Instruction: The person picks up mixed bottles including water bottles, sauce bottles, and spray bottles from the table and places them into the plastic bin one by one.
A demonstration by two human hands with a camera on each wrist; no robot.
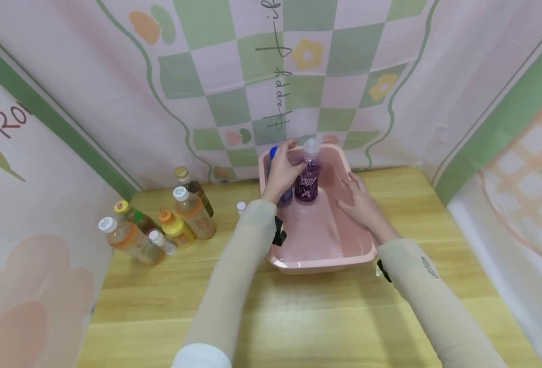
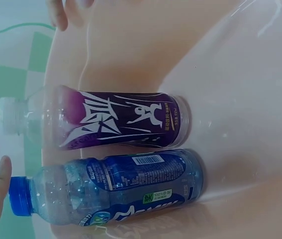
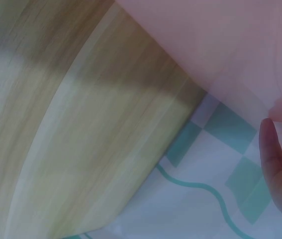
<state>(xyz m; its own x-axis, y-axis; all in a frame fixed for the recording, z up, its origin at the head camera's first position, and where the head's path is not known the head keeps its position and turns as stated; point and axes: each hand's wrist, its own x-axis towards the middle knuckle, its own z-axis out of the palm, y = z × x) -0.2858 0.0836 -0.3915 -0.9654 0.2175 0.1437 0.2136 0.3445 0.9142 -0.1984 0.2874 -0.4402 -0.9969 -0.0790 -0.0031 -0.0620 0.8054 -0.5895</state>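
Observation:
A pink basin (image 1: 319, 265) stands on the table with two drink bottles upright at its far left end. One is a purple bottle (image 1: 307, 186) with a clear cap; beside it is a blue bottle (image 2: 141, 181) with a blue cap. My left hand (image 1: 284, 171) is over these bottles, fingers spread, partly hiding the blue one. In the left wrist view its fingers are near the blue cap and its thumb is by the clear cap. My right hand (image 1: 364, 208) lies at the basin's right rim with fingers extended and the thumb over the inside.
Left on the wooden table (image 1: 160, 317) stand several bottles, among them an orange drink bottle (image 1: 196, 214), a yellow bottle (image 1: 177, 228) and a dark bottle (image 1: 196, 190). A small white-capped bottle (image 1: 241, 206) is by the basin's left side. A printed cloth (image 1: 225, 76) hangs behind.

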